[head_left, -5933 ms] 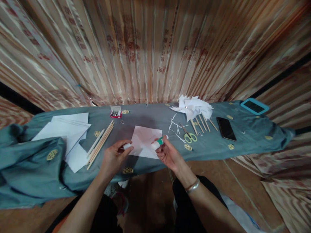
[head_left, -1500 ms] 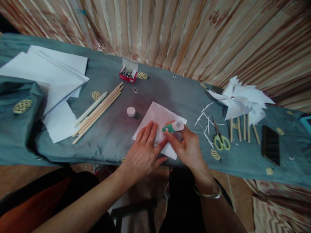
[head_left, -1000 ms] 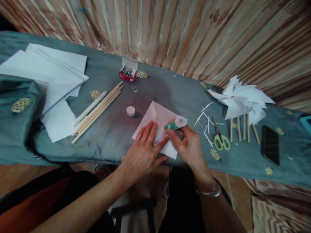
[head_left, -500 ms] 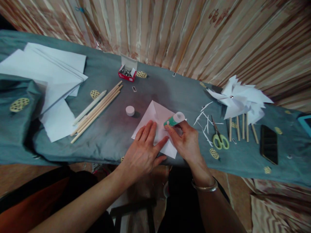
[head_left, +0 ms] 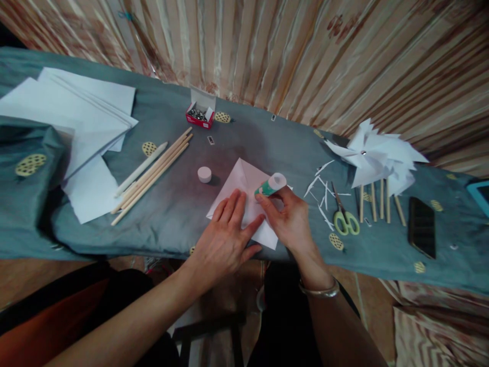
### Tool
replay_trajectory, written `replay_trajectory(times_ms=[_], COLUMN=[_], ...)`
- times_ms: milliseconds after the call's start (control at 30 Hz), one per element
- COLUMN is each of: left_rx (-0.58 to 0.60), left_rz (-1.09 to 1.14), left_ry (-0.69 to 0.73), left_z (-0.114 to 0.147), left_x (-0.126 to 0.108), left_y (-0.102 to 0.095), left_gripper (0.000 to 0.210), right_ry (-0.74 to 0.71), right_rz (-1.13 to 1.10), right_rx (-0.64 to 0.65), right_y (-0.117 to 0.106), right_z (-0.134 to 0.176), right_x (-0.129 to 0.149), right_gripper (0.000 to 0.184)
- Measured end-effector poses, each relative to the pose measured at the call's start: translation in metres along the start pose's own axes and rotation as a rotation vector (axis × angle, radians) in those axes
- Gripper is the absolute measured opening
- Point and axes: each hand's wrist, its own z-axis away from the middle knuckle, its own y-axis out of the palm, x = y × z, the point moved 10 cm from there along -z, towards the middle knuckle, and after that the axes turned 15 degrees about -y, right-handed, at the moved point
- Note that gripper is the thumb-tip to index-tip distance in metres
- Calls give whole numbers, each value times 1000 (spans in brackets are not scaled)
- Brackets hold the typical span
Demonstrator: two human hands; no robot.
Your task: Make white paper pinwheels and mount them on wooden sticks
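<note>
A folded sheet of white paper (head_left: 250, 176) lies on the cloth in front of me, a corner pointing away. My left hand (head_left: 225, 234) presses flat on its left part, fingers stretched out. In my right hand (head_left: 288, 219) is a green and white glue stick (head_left: 270, 185), gripped between thumb and fingers. It tilts over the middle of the paper, its lower end at the surface; the tip itself is hidden. The white glue cap (head_left: 205, 175) stands just left of the paper.
Left lie wooden sticks (head_left: 153, 178) and white sheets (head_left: 91, 102). Behind stands an open red box (head_left: 199, 121) of small metal pins. To the right are paper scraps (head_left: 324, 193), green-handled scissors (head_left: 346, 223), white pinwheels (head_left: 367, 155) and a black phone (head_left: 422, 228).
My right hand and the glue stick have shifted slightly left across the paper. The left hand and the paper stay in place.
</note>
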Motion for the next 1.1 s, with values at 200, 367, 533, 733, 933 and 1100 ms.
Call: replay_trajectory(times_ms=[200,367,533,733,933,1100], left_rx=[-7,-14,-17,-30,-17,-22], left_rz=[15,21,21,13,2,4], left_ry=[0,5,10,12,8,14], left_z=[0,0,1,1,0,1], left_x=[0,0,0,0,0,0], left_y=[-1,-2,-2,-1,-1,-1], left_gripper=[60,59,59,60,64,63], right_ry=[-1,-25,-60,-42,-28,17], right_rz=[-16,-10,-10,-22,-42,-36], right_rx=[42,81,108,125,117,76], right_y=[4,6,4,3,0,-4], right_z=[0,0,1,3,6,7], right_x=[1,5,10,10,4,-4], right_gripper=[21,22,19,19,26,26])
